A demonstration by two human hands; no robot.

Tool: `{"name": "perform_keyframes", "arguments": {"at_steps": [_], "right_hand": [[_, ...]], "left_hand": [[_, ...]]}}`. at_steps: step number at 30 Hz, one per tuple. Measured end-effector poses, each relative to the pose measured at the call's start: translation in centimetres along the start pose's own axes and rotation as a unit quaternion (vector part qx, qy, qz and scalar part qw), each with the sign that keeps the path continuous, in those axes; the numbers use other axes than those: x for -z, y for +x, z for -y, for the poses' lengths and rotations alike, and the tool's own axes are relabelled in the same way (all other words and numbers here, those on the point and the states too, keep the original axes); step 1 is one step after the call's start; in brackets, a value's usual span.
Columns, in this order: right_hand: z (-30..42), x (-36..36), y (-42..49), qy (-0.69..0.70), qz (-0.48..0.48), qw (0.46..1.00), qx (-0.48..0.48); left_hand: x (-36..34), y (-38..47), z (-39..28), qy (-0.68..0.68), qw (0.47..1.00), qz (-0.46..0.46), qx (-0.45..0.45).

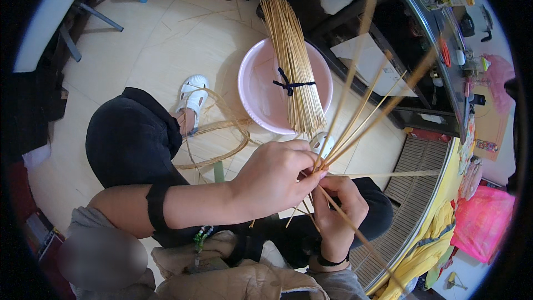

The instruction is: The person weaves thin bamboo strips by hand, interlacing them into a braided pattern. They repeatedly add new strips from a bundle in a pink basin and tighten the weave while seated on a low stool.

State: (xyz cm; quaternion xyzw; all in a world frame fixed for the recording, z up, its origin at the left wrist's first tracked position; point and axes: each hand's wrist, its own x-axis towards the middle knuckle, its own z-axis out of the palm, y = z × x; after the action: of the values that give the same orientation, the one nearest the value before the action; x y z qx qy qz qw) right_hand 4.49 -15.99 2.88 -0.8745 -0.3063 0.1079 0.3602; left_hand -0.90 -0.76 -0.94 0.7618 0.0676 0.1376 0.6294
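Note:
Several thin, straw-coloured strips (370,111), probably bamboo or cane, cross between my hands. My left hand (270,179) pinches them near their crossing, and they fan out toward the upper right. Just below and to the right, my right hand (343,204) grips the lower part of the crossing with its fingers curled. One flat strip (362,237) runs from there to the lower right, while a paler strip (387,174) extends rightward. Short ends poke out beneath my hands. Beyond them, a thick bundle of thin sticks (293,50), tied with a dark cord (288,86), leans across a pink plastic basin (254,96).
Loops of flat strip (245,137) lie on the tiled floor beside my white clog (192,89). A dark cabinet (395,114) stands at the right. Below it are a grey ribbed panel (416,171), yellow cloth (424,250) and a bright pink bag (483,221).

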Motion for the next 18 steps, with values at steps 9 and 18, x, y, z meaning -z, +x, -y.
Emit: {"name": "perform_keyframes", "arguments": {"at_steps": [9, 18], "right_hand": [[-1.8, -0.3, 0.8, 0.277, -0.015, 0.950, -0.143], [-2.9, -0.2, 1.4, 0.555, 0.062, 0.802, -0.210]], "left_hand": [[0.2, -0.2, -0.2, -0.160, 0.983, -0.002, 0.086], [0.3, 0.1, -0.5, -0.334, 0.926, 0.087, 0.153]]}}
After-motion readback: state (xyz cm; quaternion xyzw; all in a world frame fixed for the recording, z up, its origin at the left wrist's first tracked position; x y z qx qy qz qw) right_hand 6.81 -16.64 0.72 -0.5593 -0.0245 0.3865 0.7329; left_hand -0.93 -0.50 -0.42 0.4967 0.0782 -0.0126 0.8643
